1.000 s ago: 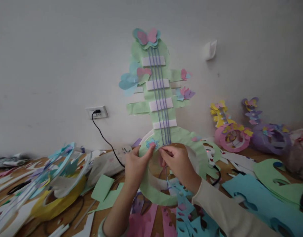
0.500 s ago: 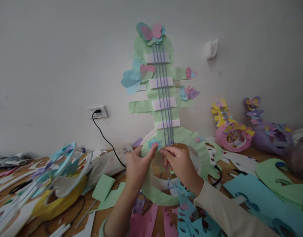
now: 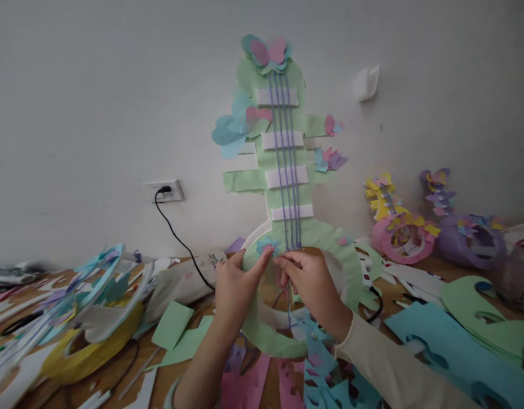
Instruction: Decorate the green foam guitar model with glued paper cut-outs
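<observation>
A large handmade paper guitar (image 3: 287,227) leans upright against the wall, pale green with white strips across its neck and purple strings (image 3: 289,156) running down it. My left hand (image 3: 236,292) grips the left rim of its round body, thumb pressed at a small blue and pink paper flower (image 3: 267,246). Close beside that thumb, my right hand (image 3: 315,284) is closed in a pinch near the flower's lower right edge, over the round hole. Whatever lies between its fingertips is hidden. A loose purple strand (image 3: 288,309) dangles below the right hand.
Paper scraps litter the wooden table, with blue cut sheets (image 3: 453,352) at right. A yellow ring-shaped piece (image 3: 91,363) lies at left. Small pink (image 3: 409,244) and purple (image 3: 470,241) paper guitars stand at the back right. A black cord (image 3: 177,233) runs from the wall socket (image 3: 170,191).
Both hands keep nearly the same hold at the flower. The guitar's upper end appears slightly farther right, while the view has shifted a little.
</observation>
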A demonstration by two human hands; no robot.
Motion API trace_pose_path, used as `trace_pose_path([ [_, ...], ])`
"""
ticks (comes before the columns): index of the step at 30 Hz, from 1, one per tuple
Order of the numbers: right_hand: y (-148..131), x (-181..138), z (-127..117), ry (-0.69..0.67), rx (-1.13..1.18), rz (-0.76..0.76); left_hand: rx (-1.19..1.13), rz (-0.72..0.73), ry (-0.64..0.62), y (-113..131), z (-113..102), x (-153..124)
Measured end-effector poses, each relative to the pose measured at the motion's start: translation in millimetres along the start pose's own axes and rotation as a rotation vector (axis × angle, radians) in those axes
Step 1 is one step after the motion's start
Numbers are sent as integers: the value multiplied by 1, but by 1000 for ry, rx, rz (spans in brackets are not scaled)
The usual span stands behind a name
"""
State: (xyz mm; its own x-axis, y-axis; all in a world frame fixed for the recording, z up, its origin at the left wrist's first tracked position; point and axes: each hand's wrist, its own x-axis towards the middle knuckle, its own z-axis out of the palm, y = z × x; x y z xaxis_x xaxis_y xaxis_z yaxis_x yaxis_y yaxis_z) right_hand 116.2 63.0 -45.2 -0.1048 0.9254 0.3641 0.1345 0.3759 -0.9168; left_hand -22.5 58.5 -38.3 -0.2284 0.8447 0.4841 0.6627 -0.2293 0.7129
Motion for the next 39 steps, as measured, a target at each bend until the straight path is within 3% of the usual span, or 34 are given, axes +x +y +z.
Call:
trace_pose_path([
  [12,-6,-5,-4,66,-116,-31,45,10,5,3,0,-5],
  [21,-5,-7,-7,-4,-156,-36,69,83,-25,8,-5,-4],
  [39,-7,-8,-5,-83,-23,52,56,128,-35,8,-3,-5],
])
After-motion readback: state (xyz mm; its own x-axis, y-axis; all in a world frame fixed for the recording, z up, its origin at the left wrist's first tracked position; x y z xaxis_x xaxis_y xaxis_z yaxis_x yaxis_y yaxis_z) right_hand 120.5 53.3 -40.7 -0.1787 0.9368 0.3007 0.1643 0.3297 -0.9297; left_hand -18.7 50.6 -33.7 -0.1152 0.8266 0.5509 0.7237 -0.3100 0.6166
